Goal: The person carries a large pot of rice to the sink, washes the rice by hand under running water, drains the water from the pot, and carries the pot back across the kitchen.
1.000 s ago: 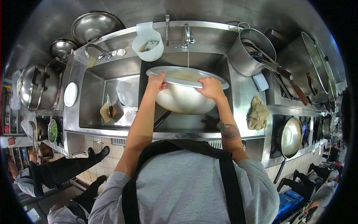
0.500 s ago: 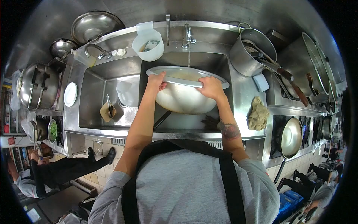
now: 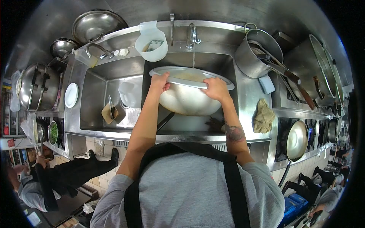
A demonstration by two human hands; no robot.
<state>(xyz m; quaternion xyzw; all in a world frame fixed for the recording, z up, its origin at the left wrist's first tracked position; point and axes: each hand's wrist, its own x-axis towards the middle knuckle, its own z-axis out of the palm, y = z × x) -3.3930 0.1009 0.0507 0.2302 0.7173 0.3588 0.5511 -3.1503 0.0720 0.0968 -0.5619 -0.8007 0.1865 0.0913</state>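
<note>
A large pale metal bowl [image 3: 190,102] with a wide rim is tilted in the right sink basin, its near side raised. My left hand [image 3: 161,83] is closed round the rim on the left, thumb on top. The rim further right is gripped by my right hand [image 3: 215,88], its fingers bent over the edge. Water runs from the faucet [image 3: 192,37] down to the far rim of the bowl. Beneath the bowl lie a dark handle [image 3: 165,122] and a dark object [image 3: 215,124] that I cannot make out. The inside of the bowl shows only in part.
The left basin [image 3: 89,95] holds a white container [image 3: 130,95] and a tan one [image 3: 109,114]. A plastic jug [image 3: 153,53], a tall pot [image 3: 249,57] with utensils, a blue sponge [image 3: 267,84] and a cloth [image 3: 263,116] surround the sinks. A co-worker [image 3: 76,171] stands at the left.
My hands and the bowl stay in nearly the same place. The co-worker at the left has shifted, and the other person at the lower left has gone from view.
</note>
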